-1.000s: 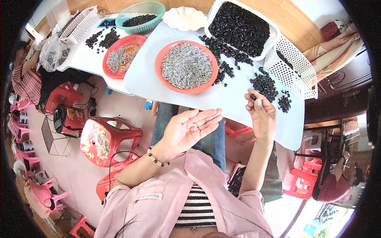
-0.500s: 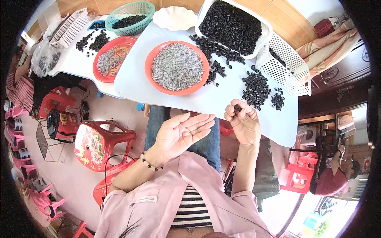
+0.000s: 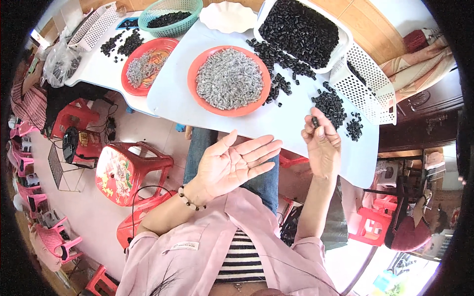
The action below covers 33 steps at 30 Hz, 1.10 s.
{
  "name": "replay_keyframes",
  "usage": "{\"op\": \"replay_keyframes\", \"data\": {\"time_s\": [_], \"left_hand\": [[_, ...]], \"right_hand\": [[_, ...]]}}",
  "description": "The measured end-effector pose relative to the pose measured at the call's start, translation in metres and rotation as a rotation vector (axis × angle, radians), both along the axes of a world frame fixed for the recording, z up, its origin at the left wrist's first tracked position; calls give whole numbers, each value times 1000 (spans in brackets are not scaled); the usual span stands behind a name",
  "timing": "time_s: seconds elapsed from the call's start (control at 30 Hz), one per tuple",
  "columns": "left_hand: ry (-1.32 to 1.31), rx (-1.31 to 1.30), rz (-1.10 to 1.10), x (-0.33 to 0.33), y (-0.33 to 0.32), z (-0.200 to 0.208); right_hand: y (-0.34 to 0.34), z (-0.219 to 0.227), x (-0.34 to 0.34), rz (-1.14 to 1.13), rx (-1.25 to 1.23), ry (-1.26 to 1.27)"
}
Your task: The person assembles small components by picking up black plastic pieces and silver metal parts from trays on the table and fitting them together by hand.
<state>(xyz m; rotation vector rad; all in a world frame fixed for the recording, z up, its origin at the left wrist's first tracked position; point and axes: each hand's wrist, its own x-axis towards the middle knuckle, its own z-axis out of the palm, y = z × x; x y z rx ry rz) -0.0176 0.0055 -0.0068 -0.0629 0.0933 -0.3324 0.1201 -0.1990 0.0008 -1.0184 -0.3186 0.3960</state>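
Note:
My left hand (image 3: 236,160) is held palm up with its fingers stretched out, just off the near edge of the table; I see nothing lying on the palm. To its right, my right hand (image 3: 323,148) pinches a small black cylindrical piece (image 3: 315,121) between thumb and fingertips, raised over the table's front edge. Beyond the left hand stands an orange-red plate (image 3: 191,81) heaped with small silvery, spring-like parts (image 3: 229,79). Past the right hand lies a loose pile of similar black pieces (image 3: 330,104), with a smaller pile (image 3: 354,127) beside it.
A white tub (image 3: 345,37) full of black pieces stands at the back, between a white perforated basket (image 3: 363,84) and a pale scalloped dish (image 3: 228,17). On the left table are a green basket (image 3: 192,19) and another red plate (image 3: 168,45). A red stool (image 3: 118,172) stands at left.
My right hand has moved right and away from the left hand, with the black piece still pinched. The left palm has turned slightly and its fingers are more spread. The view has shifted a little.

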Motion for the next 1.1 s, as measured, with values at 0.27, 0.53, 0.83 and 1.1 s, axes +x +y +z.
{"op": "replay_keyframes", "data": {"time_s": [0.27, 0.53, 0.83, 1.1], "left_hand": [[-108, 130, -15, -2, 0, -7], [-136, 267, -18, -3, 0, -8], [-68, 185, -18, 1, -1, -11], [59, 87, -14, 2, 0, -14]], "right_hand": [[-37, 52, 94, -473, -322, -401], [-53, 58, 129, -540, -462, -377], [-65, 42, 146, -506, -563, -387], [-60, 47, 146, -511, -563, -421]]}}
